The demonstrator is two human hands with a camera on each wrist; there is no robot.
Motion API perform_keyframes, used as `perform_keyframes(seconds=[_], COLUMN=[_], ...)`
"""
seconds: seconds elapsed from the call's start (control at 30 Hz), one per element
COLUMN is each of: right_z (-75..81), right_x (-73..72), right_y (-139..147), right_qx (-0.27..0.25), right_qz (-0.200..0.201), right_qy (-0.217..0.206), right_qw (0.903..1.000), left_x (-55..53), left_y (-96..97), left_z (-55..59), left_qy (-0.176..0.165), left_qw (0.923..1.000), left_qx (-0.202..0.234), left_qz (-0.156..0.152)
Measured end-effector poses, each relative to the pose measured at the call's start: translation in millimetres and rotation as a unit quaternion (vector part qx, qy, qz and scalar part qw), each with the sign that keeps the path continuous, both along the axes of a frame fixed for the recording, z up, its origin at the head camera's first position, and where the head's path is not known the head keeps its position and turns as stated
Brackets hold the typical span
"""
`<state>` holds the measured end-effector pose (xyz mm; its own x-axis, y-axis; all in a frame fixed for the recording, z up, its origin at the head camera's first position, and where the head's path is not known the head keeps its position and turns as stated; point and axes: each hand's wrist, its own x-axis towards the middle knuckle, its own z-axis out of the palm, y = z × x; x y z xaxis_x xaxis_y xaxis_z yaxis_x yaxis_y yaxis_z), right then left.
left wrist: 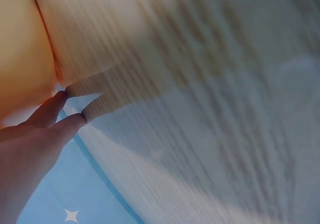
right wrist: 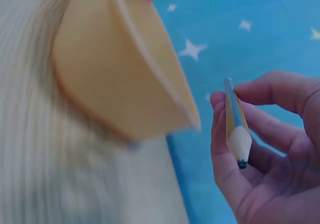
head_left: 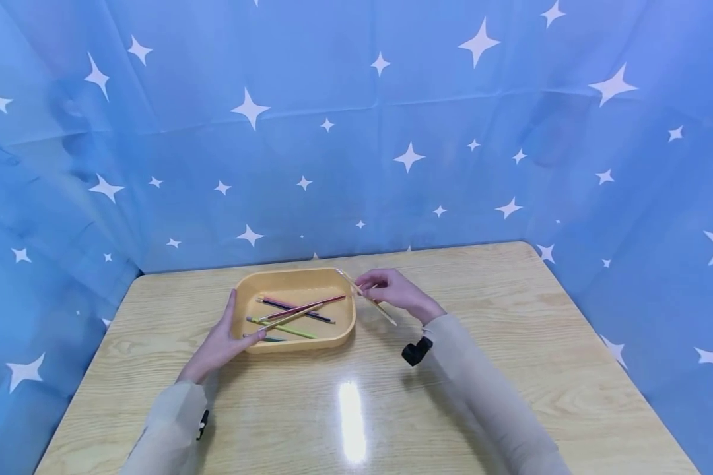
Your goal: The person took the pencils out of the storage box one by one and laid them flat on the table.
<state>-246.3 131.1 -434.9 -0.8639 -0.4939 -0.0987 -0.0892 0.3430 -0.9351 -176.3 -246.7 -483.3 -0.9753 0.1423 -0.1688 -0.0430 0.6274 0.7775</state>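
A shallow yellow tray (head_left: 309,284) holds several pencils. Among them, a red pencil (head_left: 327,301) and a gold one lie across a lime-green pencil (head_left: 300,334), with dark ones beside. My left hand (head_left: 218,346) holds the tray's left end, its thumb over the near rim and its fingers along the outer wall. Past the tray's right end, my right hand (head_left: 399,291) pinches a gold pencil (right wrist: 235,114) between thumb and fingers. That pencil slants above the table, its dark-tipped sharpened end toward the wrist camera and its other end over the tray's right rim.
The wood-grain table (head_left: 511,343) extends right of the tray and in front of it. A blue curtain (head_left: 333,165) with white stars hangs behind the table and at both sides. A bright reflection shows on the tabletop near the front.
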Motion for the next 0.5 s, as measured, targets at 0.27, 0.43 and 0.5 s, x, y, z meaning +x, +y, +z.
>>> perform_keyframes(seconds=[0.27, 0.43, 0.5], right_z=[-20.7, -35.2, -40.6], right_x=[10.4, 14.5, 14.7], right_y=[46.5, 71.3, 79.1], right_qx=[0.027, 0.075, 0.087], right_qz=[-0.080, -0.123, -0.137], right_qy=[-0.014, 0.001, 0.009], right_qw=[0.9963, 0.9895, 0.9867], left_x=[2.3, 2.4, 2.0], left_y=[-2.2, 0.2, 0.7], left_z=[0.5, -1.4, -1.4], left_qy=[0.006, 0.007, 0.007], left_qw=[0.9999, 0.9999, 0.9999], left_qx=[0.010, 0.008, 0.007], left_qz=[0.003, 0.005, 0.006])
